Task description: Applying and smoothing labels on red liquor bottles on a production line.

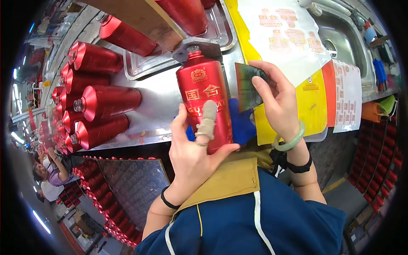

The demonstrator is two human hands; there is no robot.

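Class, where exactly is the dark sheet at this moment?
In the head view, the dark sheet is right of centre, held in the right hand, just right of the red bottle gripped by the left hand.

I watched through the left of two head-worn fisheye cameras, upright and looking steeply down past the wearer's blue shirt [229, 225]. It sat close above the left hand [189, 157], right hand [281, 104] and a red bottle [202, 87]; the metal worktop [155, 95] lay ahead, and the sink [348, 36] at right curved toward the dark rim.
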